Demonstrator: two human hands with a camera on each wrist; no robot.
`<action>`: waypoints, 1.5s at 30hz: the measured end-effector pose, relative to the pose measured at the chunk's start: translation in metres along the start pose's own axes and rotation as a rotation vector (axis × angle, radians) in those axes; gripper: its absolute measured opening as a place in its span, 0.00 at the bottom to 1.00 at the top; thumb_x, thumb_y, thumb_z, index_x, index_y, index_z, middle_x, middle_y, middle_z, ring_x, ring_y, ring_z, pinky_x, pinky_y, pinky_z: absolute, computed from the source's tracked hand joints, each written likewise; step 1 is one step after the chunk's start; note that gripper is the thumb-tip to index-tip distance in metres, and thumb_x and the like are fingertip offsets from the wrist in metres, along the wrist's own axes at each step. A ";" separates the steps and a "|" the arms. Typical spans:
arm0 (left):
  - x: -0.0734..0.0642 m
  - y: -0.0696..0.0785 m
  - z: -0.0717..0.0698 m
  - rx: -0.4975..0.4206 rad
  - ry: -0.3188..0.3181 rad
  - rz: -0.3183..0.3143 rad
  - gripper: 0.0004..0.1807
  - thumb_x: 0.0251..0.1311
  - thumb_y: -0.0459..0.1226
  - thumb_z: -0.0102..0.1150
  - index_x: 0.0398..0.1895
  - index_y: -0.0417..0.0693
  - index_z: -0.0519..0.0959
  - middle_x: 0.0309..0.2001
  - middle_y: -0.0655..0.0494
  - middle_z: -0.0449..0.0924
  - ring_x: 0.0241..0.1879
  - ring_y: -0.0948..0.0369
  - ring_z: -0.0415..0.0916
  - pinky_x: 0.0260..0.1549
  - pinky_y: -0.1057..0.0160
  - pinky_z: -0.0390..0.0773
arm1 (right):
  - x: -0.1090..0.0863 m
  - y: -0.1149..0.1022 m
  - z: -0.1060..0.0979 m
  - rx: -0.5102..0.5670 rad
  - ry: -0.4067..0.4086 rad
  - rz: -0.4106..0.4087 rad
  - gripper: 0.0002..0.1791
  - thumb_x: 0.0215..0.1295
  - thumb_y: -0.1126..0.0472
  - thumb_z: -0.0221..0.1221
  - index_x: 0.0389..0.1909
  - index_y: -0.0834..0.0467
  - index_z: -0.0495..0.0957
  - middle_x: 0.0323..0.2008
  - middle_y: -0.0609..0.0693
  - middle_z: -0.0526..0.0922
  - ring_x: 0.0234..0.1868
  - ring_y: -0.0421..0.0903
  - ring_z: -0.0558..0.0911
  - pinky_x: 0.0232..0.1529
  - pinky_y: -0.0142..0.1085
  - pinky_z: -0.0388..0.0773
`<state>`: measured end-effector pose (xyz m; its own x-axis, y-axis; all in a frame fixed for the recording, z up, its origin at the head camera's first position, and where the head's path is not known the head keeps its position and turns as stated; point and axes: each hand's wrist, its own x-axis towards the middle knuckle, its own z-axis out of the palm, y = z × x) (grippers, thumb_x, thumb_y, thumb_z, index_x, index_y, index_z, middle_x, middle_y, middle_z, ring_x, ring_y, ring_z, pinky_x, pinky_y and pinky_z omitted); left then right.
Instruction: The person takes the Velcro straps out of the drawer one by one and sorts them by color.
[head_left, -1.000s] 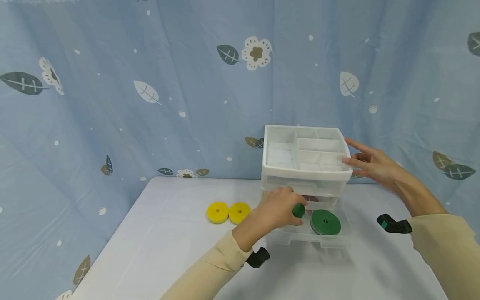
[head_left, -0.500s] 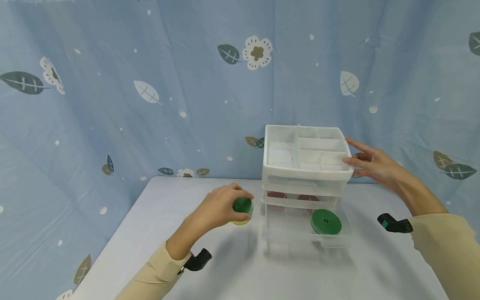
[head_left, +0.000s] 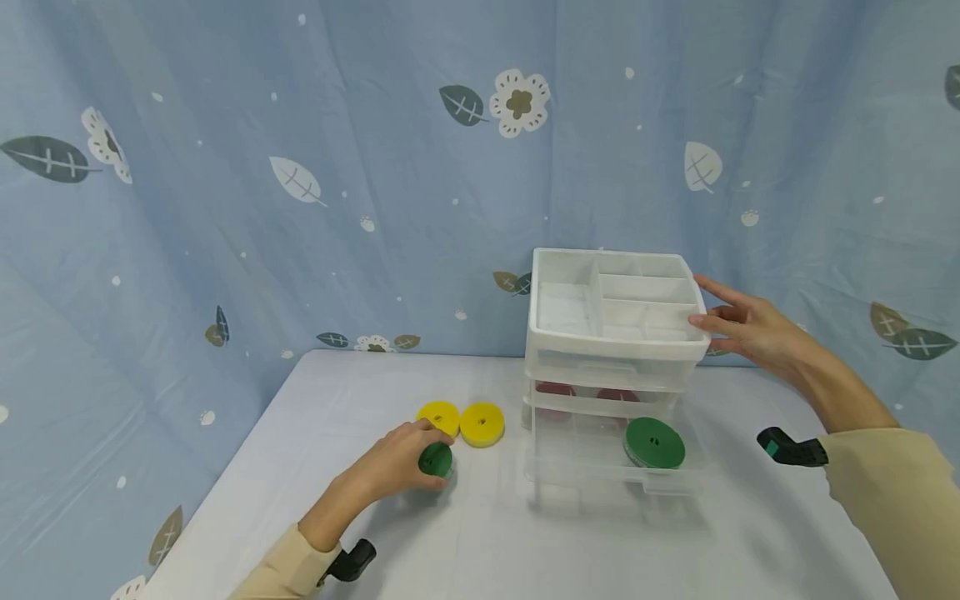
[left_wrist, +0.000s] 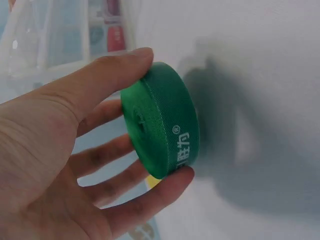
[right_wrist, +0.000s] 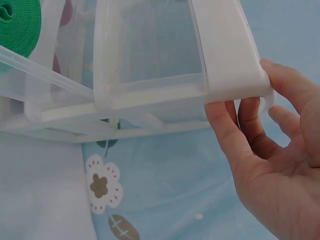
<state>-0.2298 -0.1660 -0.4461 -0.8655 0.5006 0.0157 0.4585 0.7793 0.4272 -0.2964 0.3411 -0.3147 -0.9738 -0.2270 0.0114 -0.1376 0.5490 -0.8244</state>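
My left hand (head_left: 390, 462) holds a green roll of tape (left_wrist: 167, 117) by its edges, thumb on one side and fingers on the other. White lettering shows on its outer band in the left wrist view. It is just in front of two yellow rolls, the left one (head_left: 439, 414) and the right one (head_left: 482, 423). My right hand (head_left: 757, 333) grips the top right edge of a white plastic drawer unit (head_left: 615, 347), thumb at the rim. A second green roll (head_left: 654, 443) lies in the unit's pulled-out bottom drawer (head_left: 592, 475).
Two reddish rolls, one on the left (head_left: 555, 390) and one on the right (head_left: 617, 395), show through the middle of the unit. Divided compartments (head_left: 641, 289) form its top. A blue patterned curtain (head_left: 390, 167) hangs behind the white table (head_left: 337, 400).
My left hand has carried the green roll out of the bottom drawer, leftward past the right yellow roll, and lower in front of the yellow pair. My right hand stays at the unit's edge.
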 end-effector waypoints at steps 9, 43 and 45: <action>0.001 -0.013 0.017 0.048 0.000 -0.021 0.32 0.43 0.48 0.78 0.55 0.52 0.81 0.52 0.52 0.76 0.47 0.56 0.71 0.38 0.55 0.80 | 0.000 0.001 0.001 0.007 0.009 0.020 0.45 0.70 0.48 0.57 0.78 0.37 0.38 0.50 0.49 0.75 0.46 0.34 0.81 0.48 0.31 0.84; 0.001 -0.019 0.029 0.033 0.181 -0.087 0.35 0.45 0.61 0.72 0.56 0.56 0.81 0.52 0.56 0.75 0.49 0.58 0.73 0.38 0.51 0.81 | 0.000 0.003 -0.001 -0.032 0.024 0.026 0.45 0.69 0.44 0.57 0.77 0.33 0.38 0.53 0.55 0.73 0.50 0.40 0.79 0.58 0.44 0.81; 0.003 -0.011 0.026 0.013 0.220 -0.043 0.33 0.48 0.60 0.71 0.55 0.55 0.81 0.51 0.58 0.76 0.49 0.59 0.74 0.41 0.51 0.81 | 0.000 0.004 -0.001 -0.024 0.022 0.022 0.45 0.70 0.45 0.57 0.77 0.33 0.39 0.54 0.56 0.72 0.50 0.40 0.79 0.59 0.46 0.80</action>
<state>-0.2325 -0.1634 -0.4748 -0.9069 0.3735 0.1950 0.4213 0.8040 0.4196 -0.2969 0.3439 -0.3174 -0.9804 -0.1971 0.0065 -0.1205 0.5727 -0.8109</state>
